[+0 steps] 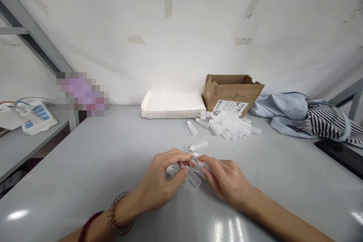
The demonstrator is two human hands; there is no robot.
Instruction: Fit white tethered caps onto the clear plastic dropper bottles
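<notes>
Small clear plastic dropper bottles with looped strap caps lie between my hands, one clear bottle point(194, 177) flat on the table below my fingertips. My left hand point(167, 176) curls around several of these bottles, its index fingertip at a white cap and its thumb lower down. My right hand point(222, 176) pinches another dropper bottle, mostly covered by its fingers. The fingertips of both hands almost meet. Just beyond them lies a separate dropper bottle point(199, 146), and farther back is a single tilted one point(192, 127).
A heap of dropper bottles point(231, 124) lies before an open cardboard box point(227, 94). Left of it sits a stack of white envelopes point(172, 104) against the wall. Bundled cloth point(283, 107) and a dark phone-like object point(340, 155) are at right. A white device point(39, 117) stands far left.
</notes>
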